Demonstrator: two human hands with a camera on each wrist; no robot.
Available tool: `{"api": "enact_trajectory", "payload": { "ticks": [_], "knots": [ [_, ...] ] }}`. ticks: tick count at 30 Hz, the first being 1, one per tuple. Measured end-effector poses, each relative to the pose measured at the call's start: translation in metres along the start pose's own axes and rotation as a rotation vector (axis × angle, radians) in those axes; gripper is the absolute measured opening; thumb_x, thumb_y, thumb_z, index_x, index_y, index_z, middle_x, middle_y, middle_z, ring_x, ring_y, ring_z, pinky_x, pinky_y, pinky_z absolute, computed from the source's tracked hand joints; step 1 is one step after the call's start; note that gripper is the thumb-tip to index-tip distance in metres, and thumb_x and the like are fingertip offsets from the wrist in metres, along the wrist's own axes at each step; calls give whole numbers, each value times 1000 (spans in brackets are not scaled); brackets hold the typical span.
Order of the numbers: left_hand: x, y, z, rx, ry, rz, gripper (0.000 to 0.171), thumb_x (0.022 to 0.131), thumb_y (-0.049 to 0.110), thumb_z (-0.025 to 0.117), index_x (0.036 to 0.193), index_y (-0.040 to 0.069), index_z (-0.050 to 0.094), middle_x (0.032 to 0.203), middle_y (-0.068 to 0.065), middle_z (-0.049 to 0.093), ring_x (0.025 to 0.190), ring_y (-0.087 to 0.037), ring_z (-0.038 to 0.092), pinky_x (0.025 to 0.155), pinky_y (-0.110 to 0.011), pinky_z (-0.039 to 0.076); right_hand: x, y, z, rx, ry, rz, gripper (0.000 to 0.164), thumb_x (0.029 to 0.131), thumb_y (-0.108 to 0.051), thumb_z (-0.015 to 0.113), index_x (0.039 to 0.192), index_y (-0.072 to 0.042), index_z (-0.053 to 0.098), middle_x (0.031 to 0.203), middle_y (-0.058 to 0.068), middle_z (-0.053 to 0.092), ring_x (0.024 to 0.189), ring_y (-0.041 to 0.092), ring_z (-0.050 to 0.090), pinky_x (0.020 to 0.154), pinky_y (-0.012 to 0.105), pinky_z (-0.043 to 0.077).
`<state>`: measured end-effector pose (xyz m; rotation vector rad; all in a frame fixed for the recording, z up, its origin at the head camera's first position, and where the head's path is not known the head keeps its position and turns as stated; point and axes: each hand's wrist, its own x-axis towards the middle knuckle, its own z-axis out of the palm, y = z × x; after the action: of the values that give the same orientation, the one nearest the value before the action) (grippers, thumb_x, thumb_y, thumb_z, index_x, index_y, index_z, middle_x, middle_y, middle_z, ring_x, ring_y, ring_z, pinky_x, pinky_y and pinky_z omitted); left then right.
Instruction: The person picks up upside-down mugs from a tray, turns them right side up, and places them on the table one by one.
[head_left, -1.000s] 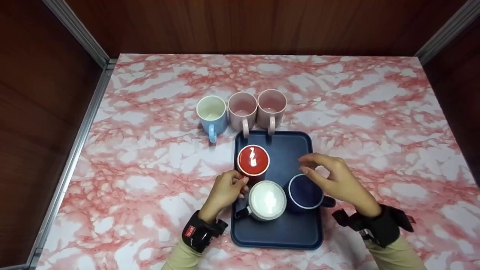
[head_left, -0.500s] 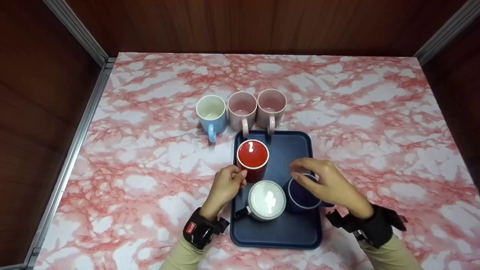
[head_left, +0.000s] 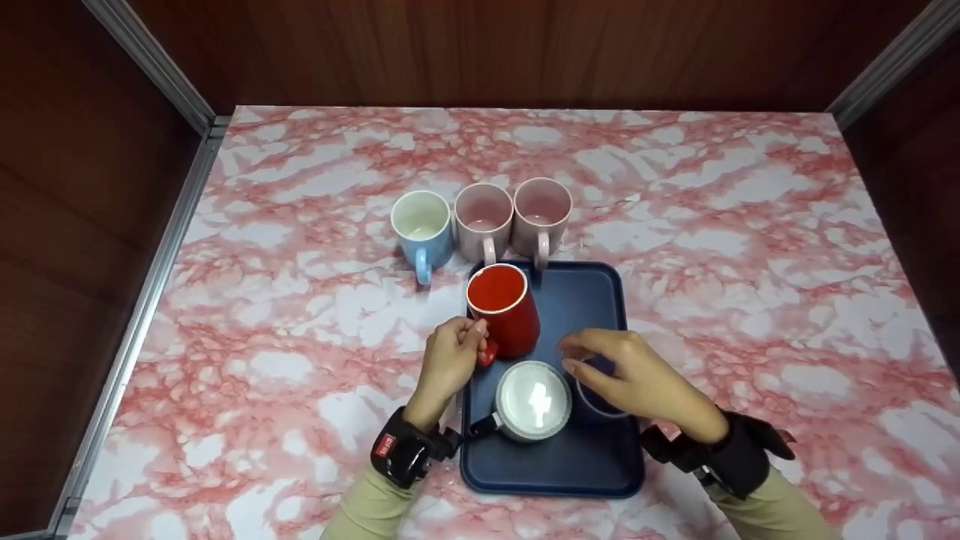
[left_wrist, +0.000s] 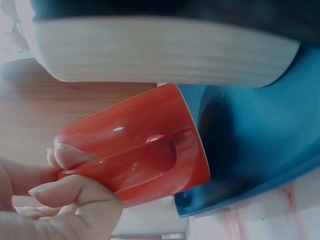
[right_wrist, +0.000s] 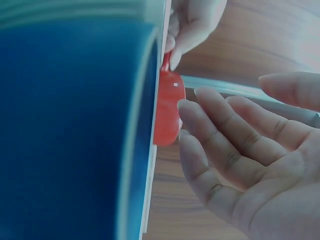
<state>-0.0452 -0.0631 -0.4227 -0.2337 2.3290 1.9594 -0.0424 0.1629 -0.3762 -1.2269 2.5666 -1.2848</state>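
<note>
Pinching the red mug (head_left: 517, 330) by its handle (head_left: 487, 354), L hand (head_left: 452, 349) is clamped on it betw. thumb & fingers. R hand (head_left: 626, 371) holds nothing: thumb & fingers apart, hanging over the navy mug (head_left: 589, 397) in head view; R wrist view has those fingertips near the red mug, can't tell if touching.

Vs. 1 s ago: red mug's upper end has swung twd the far edge & a bit L; more of its side now shows, where earlier it was mostly the white-ringed disc. L hand has gone up w/ it, slightly farther out. R hand has come in leftwd & now hides more of the navy mug. White mug (head_left: 534, 399), blue mug (head_left: 431, 247) & both pink mugs (head_left: 480, 237) (head_left: 534, 237) haven't moved.

Red mug is at the far-L part of the tray (head_left: 555, 472), just nearside of the pinks; can't tell if its lower end touches the tray. Long axis tilted: upper end, w/ white ring, leans away & slightly L; lower end sits nearer & a bit R. Can't tell if that upper end is mouth or base. Handle points L & near, twd L hand. In L wrist view the axis runs aslant, one end by the fingers, other twd the tray.
</note>
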Motion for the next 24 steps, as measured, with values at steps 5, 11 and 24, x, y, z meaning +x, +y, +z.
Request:
{"api": "enact_trajectory", "payload": {
  "ticks": [5,11,24],
  "knots": [
    [1,3,3,-20,7,-7,21,92,8,52,78,-7,58,61,-4,53,52,-11,55,53,-22,47,-1,0,2,54,-40,43,13,85,-1,61,97,-2,64,88,5,66,79,12,61,69,29,51],
    [1,13,2,10,28,14,21,92,11,53,81,-6,61,61,0,52,55,-9,52,52,-20,45,0,-4,2,156,-51,148,10,87,-4,60,96,-3,65,87,3,66,79,11,61,72,26,50],
    [-7,35,-5,-167,-33,65,23,94,8,49,82,-11,55,62,0,50,56,-9,48,50,-18,38,8,-12,5,502,-83,415,16,91,-2,53,98,11,59,83,15,63,72,22,61,68,33,52]
  ]
}}
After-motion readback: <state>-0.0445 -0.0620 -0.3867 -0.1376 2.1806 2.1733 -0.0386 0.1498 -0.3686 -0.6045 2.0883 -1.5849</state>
